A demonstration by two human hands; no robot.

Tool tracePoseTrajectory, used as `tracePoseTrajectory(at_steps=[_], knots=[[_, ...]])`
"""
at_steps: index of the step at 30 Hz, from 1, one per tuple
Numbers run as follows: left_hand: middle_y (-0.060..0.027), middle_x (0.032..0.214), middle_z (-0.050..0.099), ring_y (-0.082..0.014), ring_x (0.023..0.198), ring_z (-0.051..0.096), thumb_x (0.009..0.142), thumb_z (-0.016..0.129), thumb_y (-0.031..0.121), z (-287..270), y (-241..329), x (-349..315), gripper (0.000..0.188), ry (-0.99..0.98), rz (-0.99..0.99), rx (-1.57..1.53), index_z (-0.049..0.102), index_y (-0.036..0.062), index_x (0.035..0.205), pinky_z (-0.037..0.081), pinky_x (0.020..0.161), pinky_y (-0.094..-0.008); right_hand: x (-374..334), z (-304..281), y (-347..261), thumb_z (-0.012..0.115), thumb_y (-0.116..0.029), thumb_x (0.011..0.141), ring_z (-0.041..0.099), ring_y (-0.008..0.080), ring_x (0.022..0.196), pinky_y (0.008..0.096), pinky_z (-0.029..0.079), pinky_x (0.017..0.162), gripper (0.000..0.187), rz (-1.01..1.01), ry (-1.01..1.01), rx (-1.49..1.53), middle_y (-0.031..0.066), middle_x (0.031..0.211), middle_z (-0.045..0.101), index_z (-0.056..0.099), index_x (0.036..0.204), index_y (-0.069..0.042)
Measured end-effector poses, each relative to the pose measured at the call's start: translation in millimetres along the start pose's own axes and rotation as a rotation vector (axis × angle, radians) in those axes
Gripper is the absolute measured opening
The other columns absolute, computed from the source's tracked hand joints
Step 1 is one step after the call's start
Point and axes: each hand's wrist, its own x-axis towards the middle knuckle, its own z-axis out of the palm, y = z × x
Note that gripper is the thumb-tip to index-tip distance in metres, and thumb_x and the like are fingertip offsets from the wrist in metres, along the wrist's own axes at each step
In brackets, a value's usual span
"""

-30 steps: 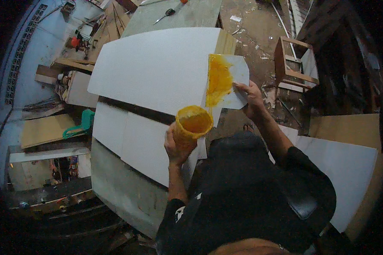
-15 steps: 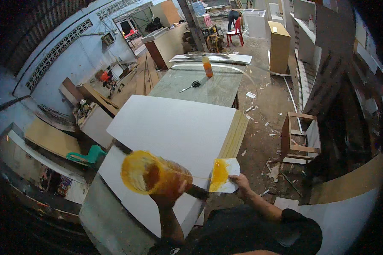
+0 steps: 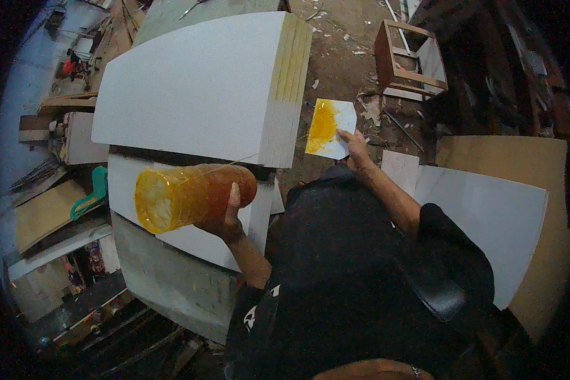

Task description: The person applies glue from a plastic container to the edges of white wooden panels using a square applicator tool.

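Note:
My left hand is wrapped around a plastic container tipped on its side. Its wide end is smeared with yellow glue and points left; the other end looks orange-brown. In my right hand is a white spreader card, pinched at its lower right, with thick yellow glue over its left part. A thin glue strand trails from the container toward the card. Beyond the container lies a stack of white boards. Their stepped right edges look yellowish at the far part and paler nearer me.
Another white panel lies under the container on a grey table. A wooden frame stands on the littered floor at the far right. Large panels lean to my right; a green plastic chair is at left.
The view has tilted down and shifted right. The container has turned to lie more level, its wide end now facing left. Both hands keep their hold; the card is farther from the container.

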Motion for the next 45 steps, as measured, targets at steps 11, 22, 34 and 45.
tracePoseTrajectory(at_steps=[11, 22, 34, 45], knots=[[-0.0151, 0.130, 0.053, -0.0305, 0.116, 0.053, 0.063, 0.079, 0.000, -9, -16, -38, 0.075, 0.016, -0.016, -0.043, 0.046, 0.0005, 0.131, 0.043, 0.102, -0.0443, 37, -6, 38, 0.063, -0.009, 0.086, 0.067, 0.0198, 0.077, 0.0329, 0.055, 0.068, 0.026, 0.013, -0.044, 0.099, 0.0105, 0.095, 0.068, 0.059, 0.109, 0.001], [-0.0153, 0.129, 0.053, -0.0306, 0.115, 0.053, 0.063, 0.079, 0.001, 23, 15, 46, 0.075, 0.047, 0.150, 0.045, 0.046, 0.0003, 0.130, 0.044, 0.101, -0.0444, 24, 1, 30, 0.063, -0.009, 0.086, 0.068, 0.0221, 0.081, 0.0349, 0.056, 0.073, 0.030, 0.067, -0.080, 0.170, 0.0117, 0.100, 0.068, 0.057, 0.113, 0.003], [-0.0154, 0.129, 0.053, -0.0308, 0.115, 0.054, 0.063, 0.079, 0.001, 44, 75, 180, 0.074, 0.136, 0.351, 0.109, 0.047, 0.0001, 0.130, 0.044, 0.101, -0.0444, 44, -18, 47, 0.059, -0.008, 0.087, 0.067, 0.0245, 0.089, 0.0379, 0.056, 0.077, 0.029, 0.169, -0.071, 0.103, 0.0136, 0.106, 0.065, 0.056, 0.114, 0.003], [-0.0155, 0.129, 0.054, -0.0310, 0.114, 0.054, 0.063, 0.079, 0.002, 64, 81, 188, 0.074, 0.150, 0.383, 0.152, 0.047, 0.0000, 0.130, 0.044, 0.101, -0.0444, 123, -59, 139, 0.058, -0.011, 0.087, 0.066, 0.0248, 0.088, 0.0386, 0.055, 0.081, 0.030, 0.462, -0.145, 0.037, 0.0113, 0.103, 0.067, 0.059, 0.114, 0.003]])
